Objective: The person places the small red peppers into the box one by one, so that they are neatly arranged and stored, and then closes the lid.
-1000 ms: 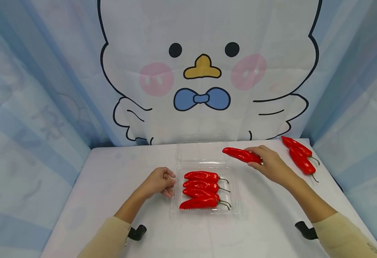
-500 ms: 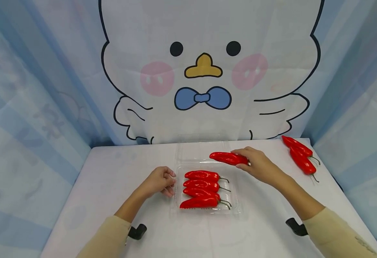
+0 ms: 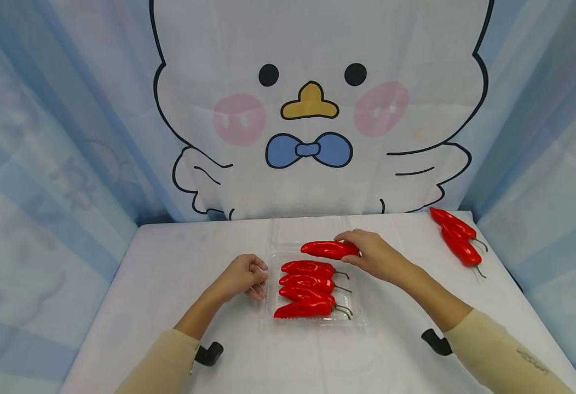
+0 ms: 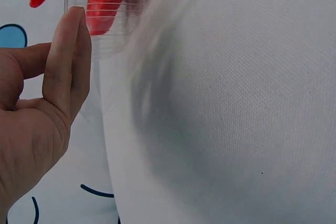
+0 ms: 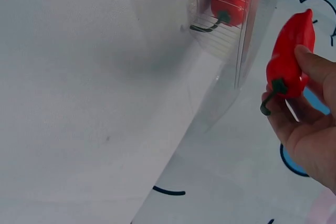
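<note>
In the head view my right hand (image 3: pixel 374 254) grips a red chili pepper (image 3: pixel 324 249) by its stem end, above the far edge of a clear plastic box (image 3: pixel 359 314). The right wrist view shows this held pepper (image 5: pixel 289 56) between thumb and fingers, its green stem hanging free. Inside the box several red peppers (image 3: pixel 307 283) lie in a row, stems to the right. My left hand (image 3: pixel 243 276) stays at the box's left side. In the left wrist view its fingertips (image 4: pixel 76 17) are against the box wall, with fingers fairly straight.
Two more red peppers (image 3: pixel 458 235) lie at the table's far right corner. The box's clear lid (image 3: pixel 283 232) is folded back behind it on the white table (image 3: pixel 170 328). A printed cloth backdrop (image 3: pixel 416 120) rises behind, with curtains at both sides.
My right hand has carried its pepper leftward and slightly nearer, from right of the lid to over the box's far edge. The left hand and the peppers in the box have stayed put.
</note>
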### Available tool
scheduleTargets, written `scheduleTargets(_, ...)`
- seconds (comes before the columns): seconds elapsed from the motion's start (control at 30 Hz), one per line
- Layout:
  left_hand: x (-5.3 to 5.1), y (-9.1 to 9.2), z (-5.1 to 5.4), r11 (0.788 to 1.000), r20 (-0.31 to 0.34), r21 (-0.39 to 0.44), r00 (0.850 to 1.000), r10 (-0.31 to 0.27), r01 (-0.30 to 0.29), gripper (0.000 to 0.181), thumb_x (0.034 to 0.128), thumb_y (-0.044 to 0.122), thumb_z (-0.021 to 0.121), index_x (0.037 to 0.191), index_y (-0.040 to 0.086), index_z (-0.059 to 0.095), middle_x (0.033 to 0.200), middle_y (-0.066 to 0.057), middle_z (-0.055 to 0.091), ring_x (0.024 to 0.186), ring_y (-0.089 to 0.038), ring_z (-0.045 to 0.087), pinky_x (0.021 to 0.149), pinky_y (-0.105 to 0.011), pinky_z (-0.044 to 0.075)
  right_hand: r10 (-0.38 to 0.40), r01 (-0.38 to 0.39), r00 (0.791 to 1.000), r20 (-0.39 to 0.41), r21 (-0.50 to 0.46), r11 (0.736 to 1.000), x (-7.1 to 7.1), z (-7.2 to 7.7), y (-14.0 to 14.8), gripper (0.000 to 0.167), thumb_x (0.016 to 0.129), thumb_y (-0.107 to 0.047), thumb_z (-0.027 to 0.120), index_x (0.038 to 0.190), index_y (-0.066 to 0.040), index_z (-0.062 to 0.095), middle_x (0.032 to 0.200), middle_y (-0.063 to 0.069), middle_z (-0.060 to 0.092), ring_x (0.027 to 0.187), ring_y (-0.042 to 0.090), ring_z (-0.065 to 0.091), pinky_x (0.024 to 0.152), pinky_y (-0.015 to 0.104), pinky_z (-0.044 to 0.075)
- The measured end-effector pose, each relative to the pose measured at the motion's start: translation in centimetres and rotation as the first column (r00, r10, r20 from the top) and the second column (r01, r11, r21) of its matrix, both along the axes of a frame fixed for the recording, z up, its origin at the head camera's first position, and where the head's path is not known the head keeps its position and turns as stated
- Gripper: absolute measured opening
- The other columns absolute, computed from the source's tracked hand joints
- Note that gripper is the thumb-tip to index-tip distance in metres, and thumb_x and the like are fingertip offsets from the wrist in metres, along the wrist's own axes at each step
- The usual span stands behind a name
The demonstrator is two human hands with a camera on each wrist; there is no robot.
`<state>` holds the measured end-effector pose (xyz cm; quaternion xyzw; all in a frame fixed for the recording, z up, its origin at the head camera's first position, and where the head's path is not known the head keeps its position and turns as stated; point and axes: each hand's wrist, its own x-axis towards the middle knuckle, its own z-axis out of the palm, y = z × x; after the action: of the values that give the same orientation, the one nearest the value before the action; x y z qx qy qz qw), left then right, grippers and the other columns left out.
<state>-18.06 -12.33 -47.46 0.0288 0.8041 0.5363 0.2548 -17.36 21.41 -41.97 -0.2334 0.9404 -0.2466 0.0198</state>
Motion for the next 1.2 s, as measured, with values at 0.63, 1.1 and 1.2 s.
scheduleTargets(0.63,0.1,-0.1,0.0,1.000,0.002,0.007,1.000,-0.001,0.001,0.018,0.0996,0.005,0.066,0.114,-0.003,0.057,0.080,-0.014,0.068,0.057,-0.019,0.070,0.057,-0.031,0.063,0.028,-0.029,0.997,0.067,0.020,0.999,-0.5,-0.6,-2.8,0.039,0.089,-0.011,0.081,0.125,-0.006,0.065,0.108,0.008,0.075,0.094,0.018,0.070,0.081,0.031,0.065)
scheduleTargets(1.1,0.0,0.1,0.2,1.000,0.001,0.006,1.000,-0.008,0.008,0.017,0.0997,0.004,0.065,0.113,-0.003,0.057,0.080,-0.014,0.068,0.056,-0.019,0.070,0.057,-0.031,0.063,0.063,-0.068,0.994,0.088,0.049,0.997,-0.7,-0.8,-4.1,0.036,0.091,-0.015,0.080,0.124,-0.003,0.069,0.111,0.010,0.067,0.094,0.018,0.066,0.077,0.025,0.065)
scheduleTargets(1.2,0.0,0.1,0.2,1.000,0.001,0.005,1.000,-0.006,0.006,0.017,0.0995,0.004,0.066,0.113,-0.003,0.057,0.080,-0.014,0.068,0.056,-0.018,0.070,0.057,-0.031,0.063,0.061,-0.066,0.994,0.094,0.048,0.997,-0.8,-0.8,-4.2,0.036,0.091,-0.015,0.080,0.124,-0.004,0.070,0.112,0.011,0.065,0.094,0.018,0.065,0.078,0.026,0.065)
